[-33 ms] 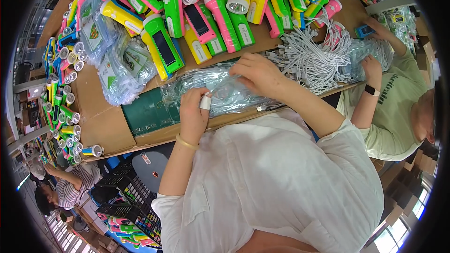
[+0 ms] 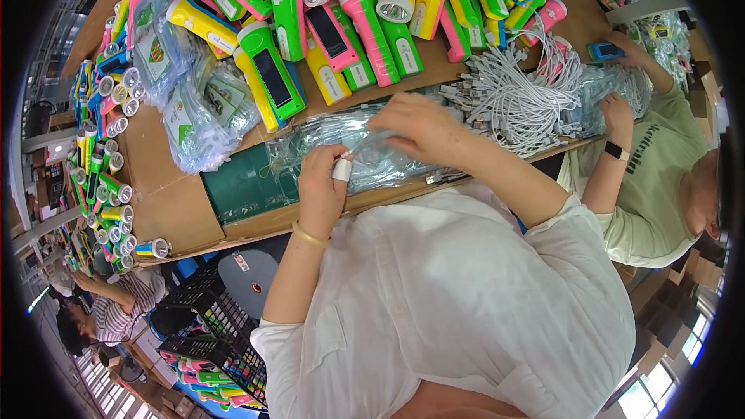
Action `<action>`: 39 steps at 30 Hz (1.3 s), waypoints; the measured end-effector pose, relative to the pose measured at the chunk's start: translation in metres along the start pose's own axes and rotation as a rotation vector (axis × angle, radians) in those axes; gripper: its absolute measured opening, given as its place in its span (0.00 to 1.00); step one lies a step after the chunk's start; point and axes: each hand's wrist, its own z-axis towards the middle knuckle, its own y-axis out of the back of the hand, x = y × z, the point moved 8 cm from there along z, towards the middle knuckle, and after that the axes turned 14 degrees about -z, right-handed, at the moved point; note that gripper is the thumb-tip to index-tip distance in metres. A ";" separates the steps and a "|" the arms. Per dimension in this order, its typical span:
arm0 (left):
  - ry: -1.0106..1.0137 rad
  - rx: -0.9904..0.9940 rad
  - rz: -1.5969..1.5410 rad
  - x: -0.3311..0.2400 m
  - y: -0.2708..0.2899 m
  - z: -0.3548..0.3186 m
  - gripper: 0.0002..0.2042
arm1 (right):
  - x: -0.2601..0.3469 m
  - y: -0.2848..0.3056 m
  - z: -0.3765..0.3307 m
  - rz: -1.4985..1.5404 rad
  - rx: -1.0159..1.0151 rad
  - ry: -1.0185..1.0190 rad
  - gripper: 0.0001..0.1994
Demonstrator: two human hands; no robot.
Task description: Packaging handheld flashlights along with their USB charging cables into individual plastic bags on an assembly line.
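My left hand (image 2: 320, 178) is closed, thumb and fingers pinching the edge of a clear plastic bag (image 2: 371, 142). A white wrap covers one of its fingers, and a yellowish bangle is on the wrist. My right hand (image 2: 419, 126) bends over the same bag from the right, its fingers curled onto the plastic; their tips are partly hidden. Beneath both hands lies a pile of clear plastic bags (image 2: 388, 177) on a dark green mat (image 2: 247, 188). Just right of my right hand is a heap of white USB cables (image 2: 535, 97).
Many coloured flashlights (image 2: 330, 43) are heaped along the far side of the table (image 2: 167, 213). Bags with printed cards (image 2: 206, 120) lie to the left. At right, a co-worker's hand (image 2: 632, 53) holds a blue item (image 2: 604, 50). A black crate (image 2: 225, 326) stands below the table.
My right hand has shifted slightly left, closer to my left hand, and the plastic between them now arches. My left hand has barely moved.
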 end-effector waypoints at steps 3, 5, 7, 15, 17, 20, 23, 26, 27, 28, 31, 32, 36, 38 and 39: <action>0.032 -0.018 -0.107 0.000 0.002 -0.004 0.08 | 0.021 -0.019 0.008 0.077 0.039 0.125 0.14; 0.025 -0.033 -0.131 -0.002 0.006 -0.007 0.09 | 0.024 -0.024 0.009 0.105 0.072 0.151 0.13; 0.085 -0.038 -0.181 0.001 0.008 -0.011 0.09 | 0.021 -0.028 0.009 0.133 0.115 0.181 0.13; -0.145 0.018 -0.012 -0.026 0.008 -0.009 0.11 | 0.022 -0.031 0.006 0.078 0.153 0.183 0.05; -0.229 0.158 0.075 -0.036 -0.004 -0.008 0.11 | 0.020 -0.027 0.003 0.064 0.165 0.187 0.04; -0.200 0.122 0.034 -0.019 0.000 -0.011 0.12 | -0.017 -0.034 -0.006 -0.297 0.477 0.077 0.04; -0.244 0.146 0.019 -0.026 -0.003 -0.009 0.14 | -0.025 0.007 0.040 0.059 0.288 -0.122 0.12; -0.384 0.338 -0.036 -0.048 -0.024 -0.007 0.16 | -0.044 0.017 0.098 -0.138 -0.081 -0.220 0.22; -0.420 0.419 -0.092 -0.056 -0.033 -0.006 0.16 | -0.053 0.012 0.114 -0.264 -0.117 -0.291 0.26; -0.432 0.432 -0.128 -0.056 -0.039 -0.006 0.10 | -0.050 0.011 0.129 -0.265 -0.125 -0.288 0.26; -0.437 0.457 -0.123 -0.062 -0.040 -0.004 0.10 | -0.061 -0.001 0.147 -0.399 -0.043 -0.491 0.32; -0.434 0.454 -0.120 -0.061 -0.039 -0.006 0.10 | -0.060 -0.003 0.148 -0.396 -0.043 -0.486 0.32; -0.349 0.354 -0.145 -0.047 -0.026 -0.009 0.11 | -0.059 0.005 0.133 -0.260 0.052 -0.616 0.38; -0.311 0.330 -0.173 -0.040 -0.021 -0.008 0.10 | -0.066 0.002 0.111 -0.118 0.173 -0.646 0.48; -0.304 0.318 -0.190 -0.039 -0.019 -0.008 0.09 | -0.068 0.005 0.097 -0.120 0.176 -0.650 0.48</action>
